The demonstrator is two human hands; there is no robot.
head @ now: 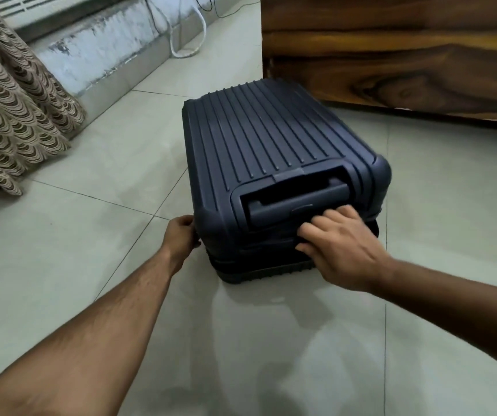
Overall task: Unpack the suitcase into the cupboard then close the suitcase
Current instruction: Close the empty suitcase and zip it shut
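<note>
Two bare forearms, left hand (180, 234) and right hand (341, 249) (no sleeves, rings or watch).

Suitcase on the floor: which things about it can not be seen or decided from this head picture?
- Inside of the suitcase: hidden by its lowered lid, head view.
- Zip at the near left corner: covered by the left hand, whose fingertips are out of sight against the shell.
- Seam on the near end: partly covered by the right hand.
- Wooden cupboard: cut off by the top and right edges.
</note>
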